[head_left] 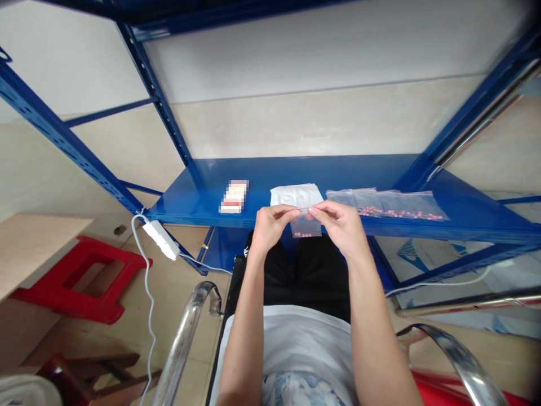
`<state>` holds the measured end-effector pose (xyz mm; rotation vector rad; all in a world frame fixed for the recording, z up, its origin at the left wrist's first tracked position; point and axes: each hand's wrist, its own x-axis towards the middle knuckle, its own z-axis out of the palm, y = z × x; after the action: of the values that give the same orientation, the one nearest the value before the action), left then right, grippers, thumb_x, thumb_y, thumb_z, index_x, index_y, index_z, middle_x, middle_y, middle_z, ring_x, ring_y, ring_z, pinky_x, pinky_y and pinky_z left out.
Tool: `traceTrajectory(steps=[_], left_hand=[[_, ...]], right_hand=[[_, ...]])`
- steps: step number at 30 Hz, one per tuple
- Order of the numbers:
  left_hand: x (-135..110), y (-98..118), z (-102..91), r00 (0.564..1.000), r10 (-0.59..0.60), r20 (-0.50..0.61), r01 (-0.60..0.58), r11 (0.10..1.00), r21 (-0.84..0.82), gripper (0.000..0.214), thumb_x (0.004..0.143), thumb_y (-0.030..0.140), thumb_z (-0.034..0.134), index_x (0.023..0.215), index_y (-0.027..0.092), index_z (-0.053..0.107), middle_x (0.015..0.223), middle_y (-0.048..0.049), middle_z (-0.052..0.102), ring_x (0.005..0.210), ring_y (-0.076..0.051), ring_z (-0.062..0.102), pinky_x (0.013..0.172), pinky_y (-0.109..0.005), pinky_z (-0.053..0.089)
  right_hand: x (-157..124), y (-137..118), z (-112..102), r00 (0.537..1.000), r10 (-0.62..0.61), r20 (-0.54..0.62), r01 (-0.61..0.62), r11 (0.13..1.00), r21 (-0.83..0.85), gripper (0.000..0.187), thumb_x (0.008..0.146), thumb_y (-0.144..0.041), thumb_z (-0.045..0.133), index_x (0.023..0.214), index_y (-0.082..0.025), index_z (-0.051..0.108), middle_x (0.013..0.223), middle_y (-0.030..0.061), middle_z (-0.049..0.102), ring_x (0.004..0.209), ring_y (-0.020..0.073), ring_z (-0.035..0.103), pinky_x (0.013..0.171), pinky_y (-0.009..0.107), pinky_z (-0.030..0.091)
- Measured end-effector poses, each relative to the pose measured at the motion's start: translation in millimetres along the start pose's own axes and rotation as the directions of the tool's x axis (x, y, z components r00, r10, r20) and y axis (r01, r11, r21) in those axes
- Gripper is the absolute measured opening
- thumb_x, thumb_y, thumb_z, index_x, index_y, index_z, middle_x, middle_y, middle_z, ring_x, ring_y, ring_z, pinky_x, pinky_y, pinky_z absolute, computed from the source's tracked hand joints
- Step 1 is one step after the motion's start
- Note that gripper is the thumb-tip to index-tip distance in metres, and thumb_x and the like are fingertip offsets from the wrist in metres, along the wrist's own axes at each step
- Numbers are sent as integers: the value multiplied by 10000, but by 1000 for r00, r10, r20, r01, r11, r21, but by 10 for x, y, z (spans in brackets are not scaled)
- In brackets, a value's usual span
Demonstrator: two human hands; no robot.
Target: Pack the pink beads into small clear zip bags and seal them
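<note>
One small clear bag (306,226) is hanging upright between the two hands, in front of the shelf's near edge and above the lap. A few pink beads (303,234) are lying in a line along its bottom. Whether the bag is touching the shelf, I cannot tell. The left hand (270,225) is pinching the top edge of the bag between thumb and finger, near the left corner. The right hand (341,223) is pinching the same edge near the right corner. Both pinches are closed, with only the thin plastic between the fingertips, and the two thumbs are pointing toward each other with a narrow gap between.

Just behind the hands, a white packet (296,194) is lying flat on the blue shelf (359,169). To the right of it, several more bags (391,200) are lying in an overlapping row, and pink beads are gathering along their near side. I cannot count these bags surely. On the left part of the shelf, well apart from the hands, a blurred item (234,197) is resting; its details are not readable.

Below, the person is sitting in black trousers (304,273), between metal armrests (186,327). A white power strip (161,239) is hanging beside the left post. Farther left, a red stool (48,280) is standing near a wooden table (34,242). Behind the shelf, a pale wall (296,124) is rising.
</note>
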<state>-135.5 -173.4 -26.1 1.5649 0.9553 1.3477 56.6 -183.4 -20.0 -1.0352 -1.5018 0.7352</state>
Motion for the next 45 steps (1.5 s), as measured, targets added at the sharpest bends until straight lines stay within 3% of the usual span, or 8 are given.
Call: traceTrajectory(steps=[10,14,17,25,29,33,40,45], left_hand=[[31,-1,137,995,-98,-23,95,990,-109,288,898,421,817,1024,163,843,890,-92,834,831,-242,809,816,-326,622],[22,-94,315,983,-185,17,184,963,-194,659,824,369,912,1414,181,686,1010,-89,821,865,-211,789,821,-311,618],[11,-172,539,967,-252,43,255,937,-238,733,807,269,907,1468,178,604,923,-43,796,797,-184,770,775,-289,610],[644,-153,1435,975,-200,100,208,975,-77,512,795,149,830,1273,203,657,878,-3,765,734,-167,758,799,-293,615],[1158,-138,2031,949,-257,180,261,965,4,143,887,184,727,1028,186,707,805,-6,750,710,-148,746,835,-306,628],[1450,-149,2439,930,-255,265,212,960,181,42,906,209,713,919,171,726,716,-23,736,768,-185,770,869,-317,625],[1536,-193,2605,966,-187,179,108,920,376,182,836,50,721,1003,122,712,1161,-252,774,1235,-360,730,1055,-438,527],[1512,-232,2591,976,-167,138,104,919,380,328,782,9,747,1052,182,683,1182,-202,776,1222,-372,736,1024,-428,529]], right_hand=[[-73,20,-356,922,236,305,-261,964,43,457,780,-584,900,981,-192,774,900,73,795,827,234,733,700,319,552],[-96,104,-478,953,256,164,-272,959,83,452,751,-579,915,907,-185,758,839,50,756,746,189,674,660,298,527],[-107,155,-601,945,304,118,-314,945,86,499,694,-555,951,974,-192,753,827,40,758,739,191,681,647,292,536],[315,139,-1499,907,419,-43,-421,898,-127,410,588,-426,982,825,-182,752,733,43,739,690,185,675,593,261,533],[641,192,-2061,814,529,-241,-578,777,-249,167,692,-190,870,835,-174,786,728,62,747,691,183,684,584,242,503],[796,434,-2403,747,541,-386,-662,658,-359,139,747,-165,833,878,-171,785,769,77,774,737,206,740,622,255,527],[869,717,-2411,708,534,-461,-694,409,-592,188,778,-177,821,964,-148,832,816,114,796,909,295,805,801,339,607],[893,757,-2384,754,485,-444,-629,338,-700,148,720,-159,850,868,-143,851,789,131,785,900,333,804,830,372,614]])
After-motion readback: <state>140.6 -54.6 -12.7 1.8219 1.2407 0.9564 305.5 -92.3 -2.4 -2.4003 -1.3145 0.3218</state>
